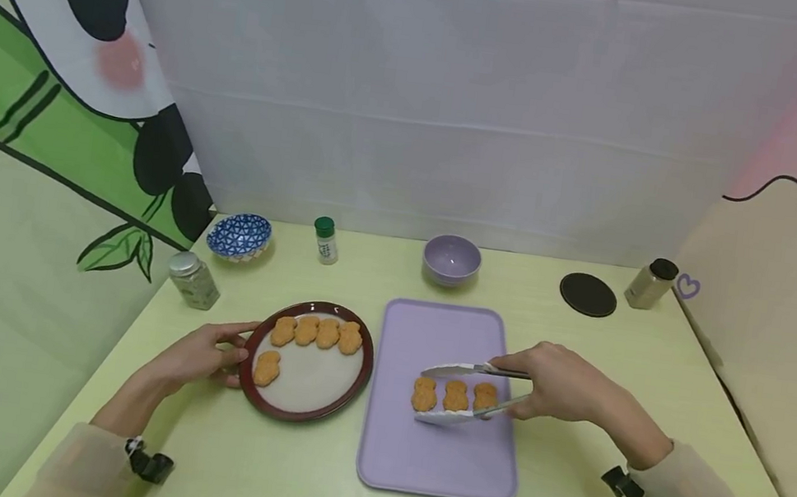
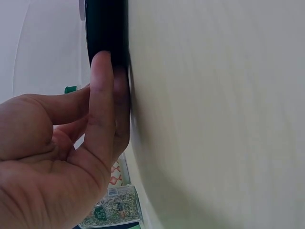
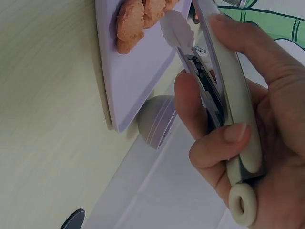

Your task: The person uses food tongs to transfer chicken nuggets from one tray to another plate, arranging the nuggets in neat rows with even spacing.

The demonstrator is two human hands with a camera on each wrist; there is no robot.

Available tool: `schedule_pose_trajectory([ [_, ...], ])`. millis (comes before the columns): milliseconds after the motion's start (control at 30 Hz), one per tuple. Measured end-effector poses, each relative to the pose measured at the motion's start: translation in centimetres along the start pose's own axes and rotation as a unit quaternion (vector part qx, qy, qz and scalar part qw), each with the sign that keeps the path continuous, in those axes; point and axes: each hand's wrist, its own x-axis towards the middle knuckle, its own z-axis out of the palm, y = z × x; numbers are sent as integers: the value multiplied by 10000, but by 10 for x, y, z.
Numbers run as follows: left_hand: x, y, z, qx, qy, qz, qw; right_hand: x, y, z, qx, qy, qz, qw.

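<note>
My left hand (image 1: 201,356) grips the left rim of a brown-edged round plate (image 1: 299,416), thumb and fingers at its edge. On the plate several breaded nuggets (image 1: 307,330) line the far side, and a single nugget (image 1: 267,368) lies at the left. Kitchen tongs (image 1: 448,417) are held in my right hand (image 1: 561,383) over a lavender tray (image 1: 428,463). Their white tips are spread apart, one beyond and one in front of the tray's left nugget (image 1: 424,395). Two more nuggets sit to its right. In the right wrist view the fingers wrap the cream tongs handle (image 3: 233,90).
Along the back stand a blue patterned bowl (image 1: 239,236), a green-capped shaker (image 1: 325,241), a purple bowl (image 1: 452,261), a black disc (image 1: 588,295) and a black-capped jar (image 1: 651,284). A silver-lidded herb jar (image 1: 194,281) is beyond the left hand.
</note>
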Motion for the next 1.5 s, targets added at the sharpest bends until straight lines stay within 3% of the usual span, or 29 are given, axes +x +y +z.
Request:
schedule_pose_trajectory([
  [400,0,2,1,-94,0,-101,9999,6,-6,-10,-74,230,-285,9993],
  [533,-1,4,1,-53,5,-116,9999,25,-24,-19,-119,452,-348,9983],
  [667,-1,4,0,-64,-21,-104,9999,57,-53,-22,-180,479,-427,9978],
  [833,0,3,-1,-60,15,-107,9999,102,-86,-11,-337,357,-587,9971],
  [1000,-2,2,-1,-60,-2,-128,9999,131,-105,8,-266,132,-792,9964],
  [1233,-2,2,-1,-10,12,-70,10000,145,-114,22,-153,68,-834,9964],
  [1500,-1,1,0,-34,7,-79,10000,146,-112,28,-107,75,-674,9976],
])
